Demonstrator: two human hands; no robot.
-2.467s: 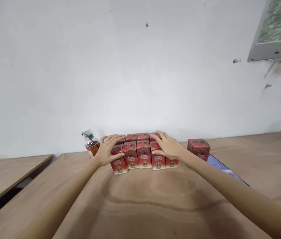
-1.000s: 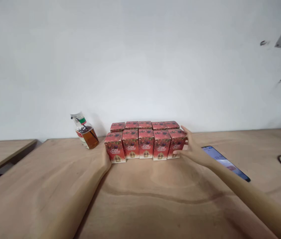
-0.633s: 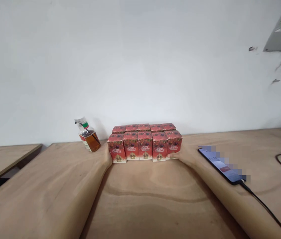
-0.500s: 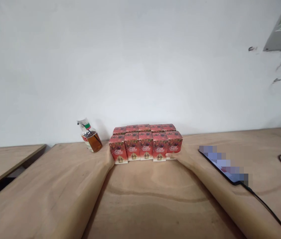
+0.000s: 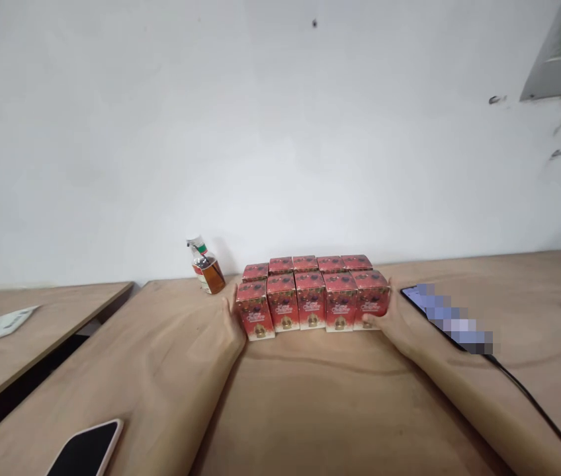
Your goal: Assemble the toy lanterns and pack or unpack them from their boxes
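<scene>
Red gift boxes (image 5: 310, 311) with printed Christmas designs stand upright side by side in two rows on the wooden table. The front row curves slightly, and its leftmost box (image 5: 255, 320) sits a little nearer to me. My left hand (image 5: 232, 324) lies along that box's outer side, fingers stretched out and thumb apart from it. At the other end, my right hand (image 5: 392, 324) is around the rightmost front box (image 5: 371, 304), thumb on its front and fingers along its side. Most of the back row is hidden behind the front one.
A bottle of brown liquid (image 5: 208, 271) stands left of the boxes. On the right lies a phone (image 5: 434, 317) with a black cable (image 5: 523, 393). Another phone (image 5: 85, 453) is at the lower left. A white wall (image 5: 280, 132) rises behind the table.
The view has turned left, so the boxes appear further right and a phone shows at the lower left. My left thumb now stands away from the end box; my right hand stays at its box.
</scene>
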